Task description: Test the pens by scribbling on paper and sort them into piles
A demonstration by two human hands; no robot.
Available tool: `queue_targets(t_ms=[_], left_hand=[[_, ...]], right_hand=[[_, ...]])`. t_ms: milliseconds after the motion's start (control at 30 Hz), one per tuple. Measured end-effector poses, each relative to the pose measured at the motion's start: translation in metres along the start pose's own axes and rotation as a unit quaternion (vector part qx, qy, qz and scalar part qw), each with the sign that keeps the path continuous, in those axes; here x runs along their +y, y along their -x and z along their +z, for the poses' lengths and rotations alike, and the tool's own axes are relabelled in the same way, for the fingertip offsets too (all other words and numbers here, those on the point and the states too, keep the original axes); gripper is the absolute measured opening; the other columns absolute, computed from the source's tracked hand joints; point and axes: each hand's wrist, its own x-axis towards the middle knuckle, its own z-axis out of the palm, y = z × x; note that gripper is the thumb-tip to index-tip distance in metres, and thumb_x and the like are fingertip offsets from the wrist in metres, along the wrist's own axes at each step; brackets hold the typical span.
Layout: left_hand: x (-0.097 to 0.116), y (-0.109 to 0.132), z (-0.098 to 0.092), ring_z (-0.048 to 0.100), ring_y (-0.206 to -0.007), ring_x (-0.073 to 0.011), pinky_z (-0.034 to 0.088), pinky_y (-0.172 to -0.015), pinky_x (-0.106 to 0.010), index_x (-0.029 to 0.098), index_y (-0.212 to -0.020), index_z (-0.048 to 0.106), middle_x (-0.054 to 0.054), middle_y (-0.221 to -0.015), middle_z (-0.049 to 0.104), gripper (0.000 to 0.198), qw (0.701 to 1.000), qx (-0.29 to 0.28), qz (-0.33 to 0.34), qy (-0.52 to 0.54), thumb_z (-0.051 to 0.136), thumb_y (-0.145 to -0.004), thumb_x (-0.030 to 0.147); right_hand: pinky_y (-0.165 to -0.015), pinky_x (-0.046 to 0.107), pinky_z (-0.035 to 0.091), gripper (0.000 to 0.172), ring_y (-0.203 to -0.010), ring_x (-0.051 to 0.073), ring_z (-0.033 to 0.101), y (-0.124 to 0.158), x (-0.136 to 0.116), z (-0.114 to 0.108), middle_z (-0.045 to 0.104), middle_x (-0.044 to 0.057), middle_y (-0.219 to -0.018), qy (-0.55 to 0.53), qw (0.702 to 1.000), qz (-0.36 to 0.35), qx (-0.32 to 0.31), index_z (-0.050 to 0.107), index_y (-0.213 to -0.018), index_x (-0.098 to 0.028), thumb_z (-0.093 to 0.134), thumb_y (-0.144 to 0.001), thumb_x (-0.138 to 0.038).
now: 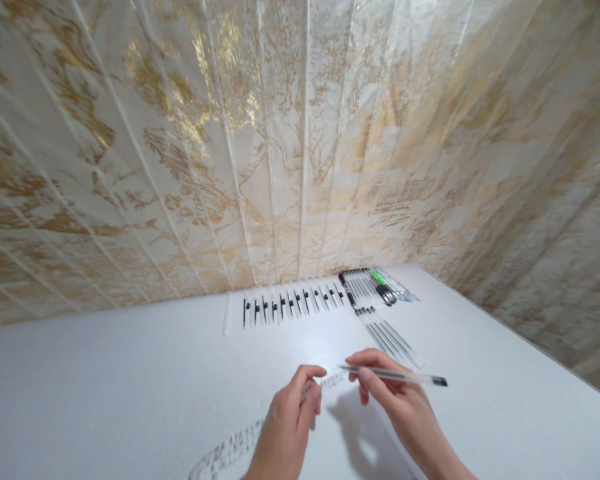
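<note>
My right hand [385, 383] is closed on a clear-barrelled pen [417, 377], held nearly level. Its thin tip points left toward my other hand, and a black plug sits at its right end. To the left, my left hand [293, 413] has its thumb and fingers drawn together. A small greyish end [306, 387] shows between them, too little of it to name. Below both hands lies a white sheet of paper [350, 460] with dark handwritten marks along its upper left edge. The two hands are apart, and the pen tip touches neither the paper nor the left hand.
Along the back of the white table [130, 373] runs a row of pen parts with black caps [290, 305]. Right of it lie several slim refills or pens [387, 335], and a cluster of pens with a green item [379, 277]. A gold-patterned curtain [280, 167] hangs behind.
</note>
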Motion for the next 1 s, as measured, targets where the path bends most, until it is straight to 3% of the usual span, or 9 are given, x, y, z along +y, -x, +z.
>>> queue_targets(t_ms=[133,300,533,733,900,1000], left_hand=[[0.005,0.002,0.000,0.058,-0.068,-0.0158,0.043,-0.066,-0.024,0.020,-0.104,0.058,0.003,-0.070,0.057,0.022,1.000,-0.014,0.002,0.009,0.038,-0.098,0.026],[0.002,0.002,0.000,0.061,-0.078,-0.0172,0.045,-0.073,-0.026,0.019,-0.108,0.057,0.000,-0.078,0.061,0.025,0.999,-0.036,0.024,0.005,0.038,-0.093,0.014],[0.000,0.004,0.002,0.064,-0.081,-0.0182,0.049,-0.075,-0.026,0.022,-0.099,0.062,-0.002,-0.087,0.066,0.028,0.994,-0.044,0.086,-0.052,0.041,-0.087,0.008],[-0.004,0.005,0.002,0.066,-0.097,-0.0178,0.048,-0.087,-0.027,0.024,-0.131,0.042,-0.003,-0.103,0.071,0.048,0.993,-0.071,0.090,0.036,0.037,-0.087,0.006],[-0.007,0.004,0.002,0.058,-0.067,-0.0147,0.045,-0.067,-0.024,0.024,-0.137,0.037,0.001,-0.085,0.065,0.052,0.994,-0.067,0.059,0.064,0.036,-0.088,0.009],[-0.009,0.003,0.001,0.051,-0.064,-0.0138,0.043,-0.067,-0.025,0.023,-0.136,0.039,0.002,-0.081,0.058,0.051,0.990,-0.060,0.039,0.117,0.038,-0.087,0.011]], right_hand=[[-0.052,0.023,0.048,0.018,-0.061,0.015,0.058,0.010,-0.015,0.012,0.062,0.001,-0.074,-0.031,0.997,0.010,-0.066,0.061,-0.084,-0.020,0.059,-0.087,-0.038],[-0.052,0.022,0.048,0.017,-0.062,0.015,0.058,0.012,-0.016,0.019,0.063,0.001,-0.074,-0.021,0.997,0.020,-0.071,0.062,-0.081,-0.020,0.060,-0.086,-0.036],[-0.056,0.024,0.048,0.016,-0.066,0.017,0.064,0.013,-0.014,0.021,0.069,0.004,-0.077,-0.010,0.994,-0.028,-0.104,0.070,-0.085,-0.020,0.059,-0.088,-0.031],[-0.064,0.025,0.050,0.013,-0.071,0.017,0.064,0.014,-0.012,0.024,0.070,0.004,-0.084,0.040,0.991,-0.072,-0.109,0.070,-0.090,-0.022,0.057,-0.089,-0.026],[-0.058,0.023,0.046,0.014,-0.071,0.017,0.065,0.013,-0.001,0.031,0.069,0.004,-0.085,0.051,0.985,-0.107,-0.125,0.066,-0.092,-0.022,0.053,-0.092,-0.025],[-0.057,0.022,0.046,0.014,-0.068,0.016,0.064,0.009,0.001,0.036,0.068,0.004,-0.082,0.058,0.980,-0.140,-0.129,0.064,-0.094,-0.022,0.050,-0.094,-0.025]])
